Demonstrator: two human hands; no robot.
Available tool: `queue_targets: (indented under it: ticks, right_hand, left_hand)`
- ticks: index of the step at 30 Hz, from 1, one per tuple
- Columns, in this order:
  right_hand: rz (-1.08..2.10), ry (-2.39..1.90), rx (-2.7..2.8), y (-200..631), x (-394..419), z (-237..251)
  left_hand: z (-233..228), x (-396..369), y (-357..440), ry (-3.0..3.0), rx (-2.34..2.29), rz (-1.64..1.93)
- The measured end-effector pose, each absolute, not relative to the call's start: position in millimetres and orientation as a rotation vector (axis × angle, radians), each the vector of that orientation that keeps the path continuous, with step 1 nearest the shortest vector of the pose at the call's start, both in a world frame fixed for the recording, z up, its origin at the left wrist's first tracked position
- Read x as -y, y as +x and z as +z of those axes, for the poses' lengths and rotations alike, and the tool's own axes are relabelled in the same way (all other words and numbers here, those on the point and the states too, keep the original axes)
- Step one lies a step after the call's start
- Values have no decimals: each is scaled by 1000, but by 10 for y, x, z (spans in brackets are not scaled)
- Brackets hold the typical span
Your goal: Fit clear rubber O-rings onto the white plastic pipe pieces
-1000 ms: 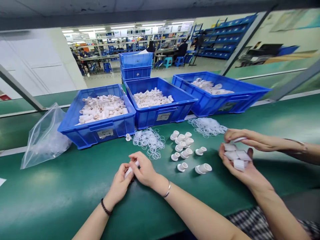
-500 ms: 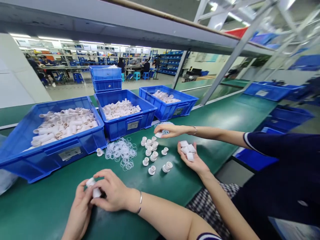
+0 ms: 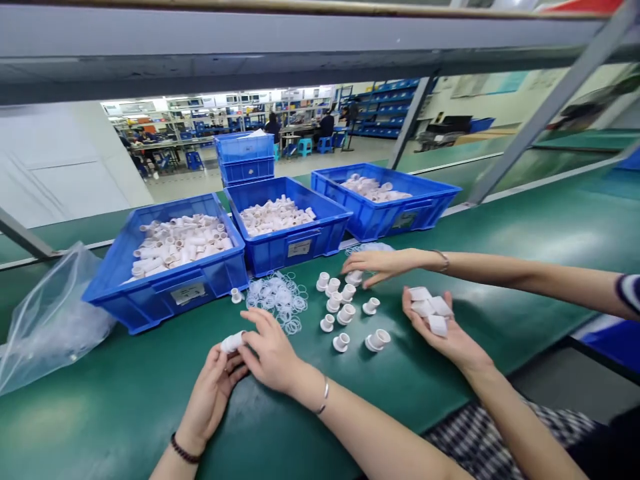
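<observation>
Above the green-topped desk [image 3: 125, 417], the left hand [image 3: 210, 397] pinches a short white plastic tube [image 3: 233, 342] between thumb and fingers. The right hand [image 3: 274, 353] has its fingers loosely spread at the tube's right end; whether they grip it is hard to tell. Towards the desk's far edge lie thin clear plastic rings [image 3: 277, 295], in front of three blue plastic bins [image 3: 320, 241].

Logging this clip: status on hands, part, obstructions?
Left hand gripping white tubular fitting; right hand at its end. Co-worker's hand at white flanged fittings, apart from both.
</observation>
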State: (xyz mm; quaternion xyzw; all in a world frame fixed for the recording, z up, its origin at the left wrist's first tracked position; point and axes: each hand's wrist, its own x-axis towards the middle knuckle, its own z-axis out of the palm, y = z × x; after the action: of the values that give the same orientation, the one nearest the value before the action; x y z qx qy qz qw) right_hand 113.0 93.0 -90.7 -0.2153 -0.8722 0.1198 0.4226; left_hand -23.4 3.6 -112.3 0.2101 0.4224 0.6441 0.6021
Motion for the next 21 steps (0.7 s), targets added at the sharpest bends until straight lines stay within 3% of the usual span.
queue_targets:
  ticks: [5, 13, 18, 21]
  right_hand:
    - [136, -698, 2105, 1331, -1242, -722]
    - [-274, -1415, 2114, 1915, -1772, -675]
    - [-298, -1709, 2171, 2108, -1881, -785]
    - [-279, -1658, 2136, 2098, -1884, -747]
  left_hand:
    - [-1149, -21, -254, 486, -1056, 1446]
    - [-1182, -39, -242, 510, -1094, 1446]
    - [-1174, -37, -228, 533, -1105, 1439]
    - [-1170, -40, -227, 543, -1103, 1432]
